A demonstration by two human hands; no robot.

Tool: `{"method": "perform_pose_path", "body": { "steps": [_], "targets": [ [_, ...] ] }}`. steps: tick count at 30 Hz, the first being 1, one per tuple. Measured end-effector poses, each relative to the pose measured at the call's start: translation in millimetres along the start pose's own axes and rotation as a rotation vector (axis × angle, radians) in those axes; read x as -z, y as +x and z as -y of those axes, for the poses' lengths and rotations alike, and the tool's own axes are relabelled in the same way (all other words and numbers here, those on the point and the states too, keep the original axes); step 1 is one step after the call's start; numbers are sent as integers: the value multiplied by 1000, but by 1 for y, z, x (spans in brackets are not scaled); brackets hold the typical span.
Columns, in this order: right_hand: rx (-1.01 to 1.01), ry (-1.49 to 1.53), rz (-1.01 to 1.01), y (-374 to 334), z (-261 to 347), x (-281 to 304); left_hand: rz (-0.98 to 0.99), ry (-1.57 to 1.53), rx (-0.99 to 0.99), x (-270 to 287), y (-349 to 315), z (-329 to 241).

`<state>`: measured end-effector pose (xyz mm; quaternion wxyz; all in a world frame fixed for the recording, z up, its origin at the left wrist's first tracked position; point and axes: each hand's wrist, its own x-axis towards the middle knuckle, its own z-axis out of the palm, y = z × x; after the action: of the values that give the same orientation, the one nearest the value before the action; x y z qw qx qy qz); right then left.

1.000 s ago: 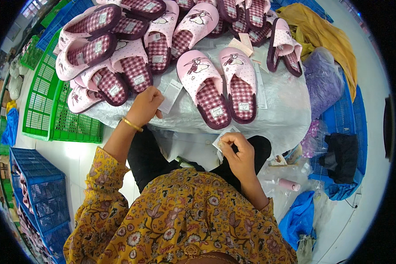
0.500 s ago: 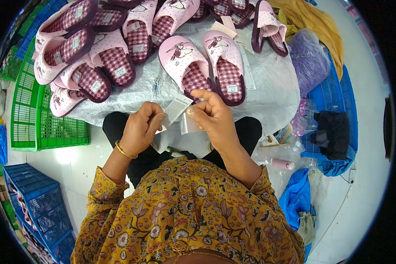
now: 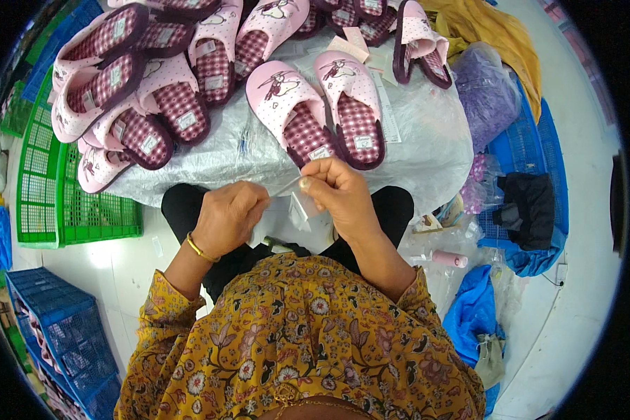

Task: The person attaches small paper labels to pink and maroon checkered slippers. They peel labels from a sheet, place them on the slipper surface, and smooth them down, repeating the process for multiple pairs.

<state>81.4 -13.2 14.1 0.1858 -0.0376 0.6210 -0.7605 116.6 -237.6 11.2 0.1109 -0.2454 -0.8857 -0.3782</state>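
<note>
Fingertips closed, my left hand (image 3: 229, 218) is at the near edge of the plastic-covered table. The thin white printed label (image 3: 285, 186) in it now shows almost edge-on, reaching toward the other hand. My right hand (image 3: 339, 194) pinches a small bunch of white labels (image 3: 304, 210) that hang below its thumb. It also touches the far end of the thin label. Just beyond my hands lie a left pink slipper (image 3: 287, 91) and a right pink slipper (image 3: 346, 84), side by side, with checked maroon insoles and toes pointing away.
Several more pink slippers (image 3: 182, 91) are heaped at the table's left. Another pair (image 3: 421, 42) stands at the far right, near pink cards (image 3: 348, 46). Green crates (image 3: 84, 210) and blue crates (image 3: 66, 329) flank the left side. At right are a blue basket (image 3: 539, 140) and a blue bag (image 3: 469, 301).
The label between my hands has turned from face-up to nearly edge-on. My left hand has rolled over, knuckles up. The slippers appear slightly shifted left in view.
</note>
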Motion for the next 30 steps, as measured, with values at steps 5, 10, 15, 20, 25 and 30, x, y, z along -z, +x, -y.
{"method": "perform_pose_path", "body": {
  "steps": [5, 10, 15, 20, 25, 30],
  "targets": [
    [24, -120, 118, -12, -3, 1, 76, -423, 286, 1, 9, -7],
    [42, -225, 94, -20, -7, 5, 180, -538, 357, -15, 23, -15],
    [192, -544, 116, -29, -3, 21, 129, -440, 256, -21, 27, -12],
    [167, -468, 30, -35, 8, 26, 167, -430, 269, -20, 41, -21],
    [143, -193, 77, -31, -15, 31, 182, -388, 146, -31, 47, -28],
    [34, -242, 10, -33, -6, 42, 130, -306, 151, -29, 79, -23]
  ]
}}
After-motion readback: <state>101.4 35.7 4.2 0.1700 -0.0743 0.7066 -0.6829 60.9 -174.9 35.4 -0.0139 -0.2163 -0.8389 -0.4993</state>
